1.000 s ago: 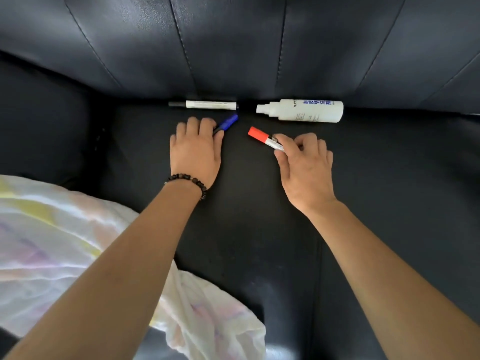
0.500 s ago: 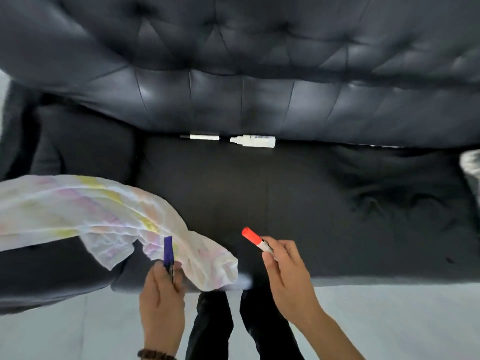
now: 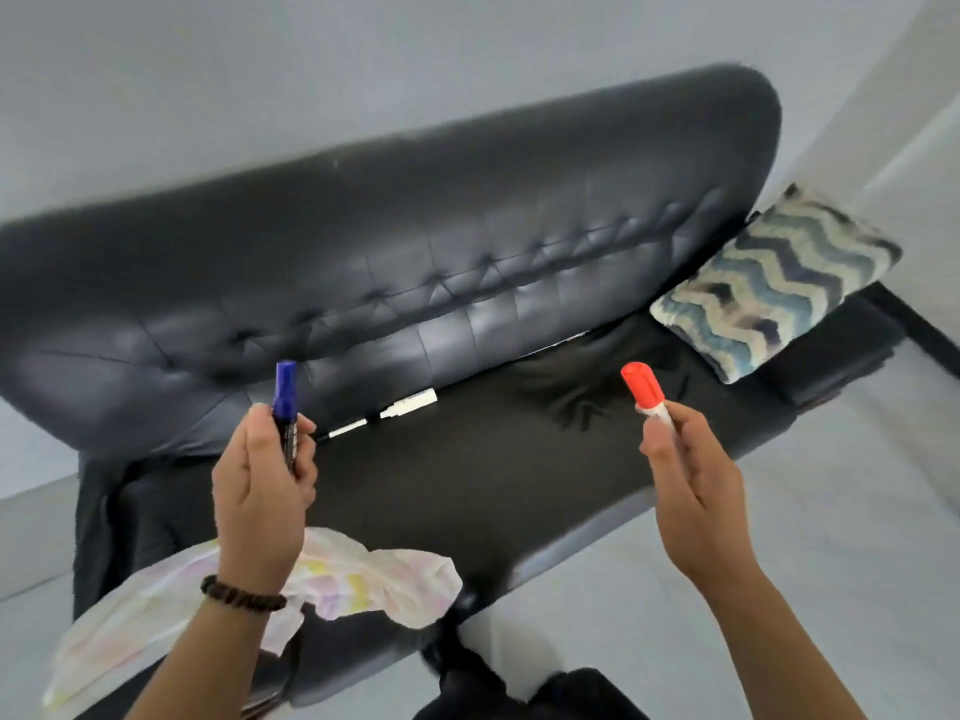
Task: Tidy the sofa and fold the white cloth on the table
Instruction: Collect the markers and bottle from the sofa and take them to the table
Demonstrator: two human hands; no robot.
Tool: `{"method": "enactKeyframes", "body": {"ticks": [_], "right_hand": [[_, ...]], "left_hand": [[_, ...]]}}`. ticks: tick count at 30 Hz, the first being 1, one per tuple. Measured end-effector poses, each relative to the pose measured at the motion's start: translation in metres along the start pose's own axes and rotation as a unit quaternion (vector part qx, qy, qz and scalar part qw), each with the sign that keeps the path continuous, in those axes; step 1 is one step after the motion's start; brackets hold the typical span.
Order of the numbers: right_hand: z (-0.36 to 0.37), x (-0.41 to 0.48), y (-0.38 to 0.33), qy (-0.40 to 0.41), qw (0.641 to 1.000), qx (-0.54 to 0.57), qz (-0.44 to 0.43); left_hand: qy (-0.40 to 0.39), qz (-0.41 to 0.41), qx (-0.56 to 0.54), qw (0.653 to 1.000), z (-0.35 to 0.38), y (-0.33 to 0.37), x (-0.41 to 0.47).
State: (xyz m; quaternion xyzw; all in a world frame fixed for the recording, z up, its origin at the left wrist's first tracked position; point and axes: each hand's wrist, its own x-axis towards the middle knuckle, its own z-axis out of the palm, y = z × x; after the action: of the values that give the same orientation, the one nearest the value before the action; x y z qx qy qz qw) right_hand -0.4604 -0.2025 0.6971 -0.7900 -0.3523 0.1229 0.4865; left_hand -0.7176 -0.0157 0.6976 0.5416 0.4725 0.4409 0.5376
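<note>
A black leather sofa (image 3: pixel 467 262) fills the view. My left hand (image 3: pixel 262 491) grips a blue-capped marker (image 3: pixel 285 394) upright, lifted above the seat. My right hand (image 3: pixel 691 480) holds a red-capped marker (image 3: pixel 644 389), also raised. Along the crease at the back of the seat lie a black-tipped white marker (image 3: pixel 347 427) and a white spray bottle (image 3: pixel 410 402). A white cloth with pale yellow and pink stains (image 3: pixel 374 579) lies crumpled over the seat's front left edge, partly behind my left forearm.
A zigzag-patterned cushion (image 3: pixel 774 283) leans on the sofa's right end. Pale grey floor (image 3: pixel 831 511) runs in front and to the right, with a grey wall behind. My dark-trousered legs (image 3: pixel 519 688) show at the bottom.
I have stepped back from the sofa and the view has tilted, so the whole sofa shows. Both hands lifted their markers off the seat and rose, moving apart.
</note>
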Motion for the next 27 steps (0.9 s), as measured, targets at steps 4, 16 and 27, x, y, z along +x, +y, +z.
{"method": "enactKeyframes", "body": {"ticks": [4,16,27], "right_hand": [[-0.072,-0.059,0.016,0.098,0.994,-0.001,0.050],[-0.293,-0.292,0.122,0.316,0.923,0.017,0.221],[-0.456,-0.414,0.224,0.471,0.815,0.001,0.338]], "left_hand": [[-0.048,0.022,0.008,0.999,0.044,0.026,-0.042],[-0.259,0.004,0.070,0.963,0.218,0.012,-0.293],[-0.444,0.007,0.140,0.885,0.410,-0.004,-0.468]]}}
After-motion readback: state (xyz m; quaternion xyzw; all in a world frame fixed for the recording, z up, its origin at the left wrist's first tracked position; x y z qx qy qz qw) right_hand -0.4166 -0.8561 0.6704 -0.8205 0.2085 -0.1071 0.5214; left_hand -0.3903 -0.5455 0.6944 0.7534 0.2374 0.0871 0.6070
